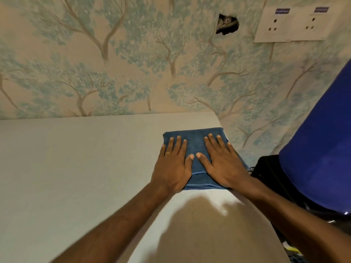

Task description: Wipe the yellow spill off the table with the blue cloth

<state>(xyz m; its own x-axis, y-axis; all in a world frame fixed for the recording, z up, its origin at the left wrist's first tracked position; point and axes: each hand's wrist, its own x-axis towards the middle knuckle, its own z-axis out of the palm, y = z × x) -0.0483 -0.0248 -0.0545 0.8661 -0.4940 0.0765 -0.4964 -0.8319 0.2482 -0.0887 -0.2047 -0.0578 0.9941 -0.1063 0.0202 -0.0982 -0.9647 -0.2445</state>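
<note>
A folded blue cloth lies flat on the white table, close to its far right corner. My left hand rests palm-down on the cloth's left part, fingers spread and flat, a ring on one finger. Pressed flat on the right part is my right hand, its fingers apart too. The two thumbs nearly touch in the middle. Neither hand grips the cloth. No yellow spill shows on the table; anything under the cloth is hidden.
The table's right edge runs just past the cloth. Beyond it stand a large blue container and a black object. Wallpaper with trees covers the wall behind, with a socket plate at the upper right.
</note>
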